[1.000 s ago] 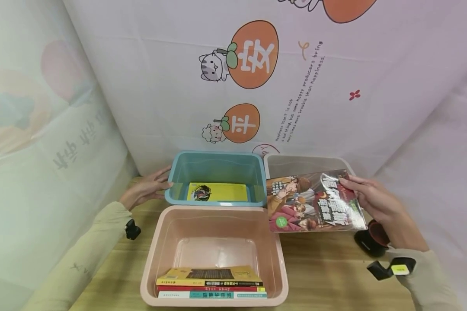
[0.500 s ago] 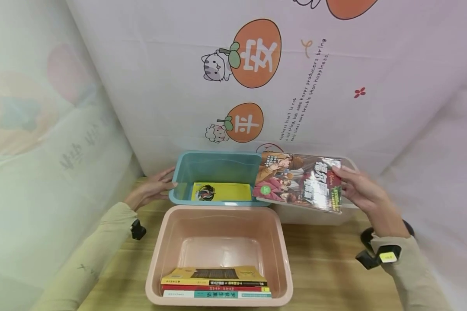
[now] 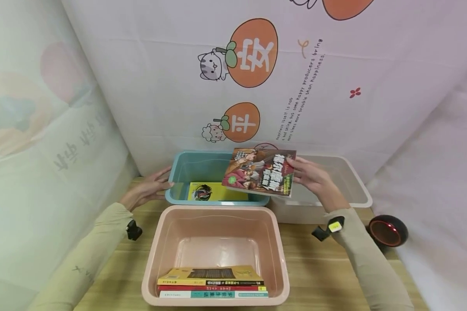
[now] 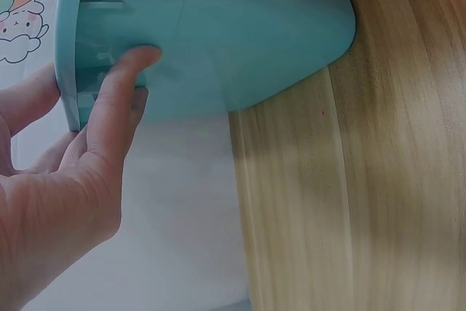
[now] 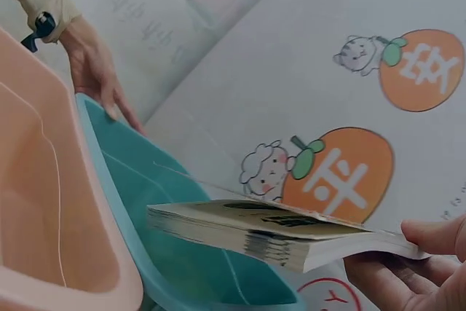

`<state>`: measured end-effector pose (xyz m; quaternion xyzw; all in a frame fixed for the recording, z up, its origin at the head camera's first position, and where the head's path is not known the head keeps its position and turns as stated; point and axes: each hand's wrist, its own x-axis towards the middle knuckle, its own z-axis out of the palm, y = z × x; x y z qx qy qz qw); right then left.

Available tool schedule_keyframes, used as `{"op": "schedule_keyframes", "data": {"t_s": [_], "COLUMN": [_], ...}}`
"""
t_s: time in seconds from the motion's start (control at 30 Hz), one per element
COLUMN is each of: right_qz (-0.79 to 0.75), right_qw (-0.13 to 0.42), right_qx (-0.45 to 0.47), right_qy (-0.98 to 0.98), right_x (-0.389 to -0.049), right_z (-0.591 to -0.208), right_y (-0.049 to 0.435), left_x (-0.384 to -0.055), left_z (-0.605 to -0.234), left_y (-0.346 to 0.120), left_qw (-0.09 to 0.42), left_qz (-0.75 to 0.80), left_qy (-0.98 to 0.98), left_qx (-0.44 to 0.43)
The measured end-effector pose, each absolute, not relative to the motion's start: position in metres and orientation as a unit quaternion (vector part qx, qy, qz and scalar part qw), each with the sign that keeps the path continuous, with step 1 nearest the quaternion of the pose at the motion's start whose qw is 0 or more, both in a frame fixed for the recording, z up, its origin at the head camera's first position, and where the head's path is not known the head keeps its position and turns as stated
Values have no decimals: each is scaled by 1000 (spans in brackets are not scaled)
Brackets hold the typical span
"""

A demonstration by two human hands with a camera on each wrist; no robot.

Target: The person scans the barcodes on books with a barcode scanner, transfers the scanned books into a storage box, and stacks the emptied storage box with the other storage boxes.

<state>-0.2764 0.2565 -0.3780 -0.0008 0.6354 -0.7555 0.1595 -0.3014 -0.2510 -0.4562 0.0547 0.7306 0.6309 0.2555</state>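
My right hand (image 3: 315, 177) holds a paperback book (image 3: 261, 172) by its right edge, thumb on the cover and fingers beneath. The book has an illustrated cover with figures and white lettering. It overlaps the right part of the blue bin (image 3: 218, 203) in the head view; the right wrist view shows its page edges (image 5: 218, 242). Fairly straight fingers of my left hand (image 3: 149, 190) touch the left end of that bin, one digit lying along its outer wall in the left wrist view. Inside the bin lies a yellow book (image 3: 227, 192).
A pink bin (image 3: 282, 259) stands in front, with several stacked books (image 3: 212, 285) along its near side. To the right of the blue bin is a white bin (image 3: 358, 185). A round black device (image 3: 389, 231) sits right of it on the wooden table (image 3: 315, 268).
My right hand has carried the paperback book leftward, from the white bin's front to over the blue bin's right part. My left hand has stayed at the blue bin's end.
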Motion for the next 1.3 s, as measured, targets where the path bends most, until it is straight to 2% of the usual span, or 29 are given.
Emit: {"op": "schedule_keyframes", "data": {"t_s": [0.03,0.27,0.43,0.8,1.0,1.13,1.3], "right_qz": [-773,-757,-703,-671,-645,-591,-455], "right_qw": [172,166,160,200,218,194,106], "right_qx": [47,43,77,95,67,21,-76], "right_qy": [609,630,689,707,730,783,881], "right_x": [-285,-308,-320,-339,-341,-331,-313], "right_z": [-376,-399,-413,-434,-443,-446,-433], "right_y": [248,221,198,144,124,118,122], "left_x": [-302,-306,-304,-299,-298,-297,-296], "left_z": [-456,-453,-450,-457,-455,-454,-452], "left_y": [-250,-244,-245,-258,-259,-256,-253], "left_qw": [255,254,255,253,258,256,257], "left_qz": [632,620,621,626,629,625,619], "left_qy": [730,741,739,735,731,735,739], "left_qx": [55,56,55,58,57,59,59]}}
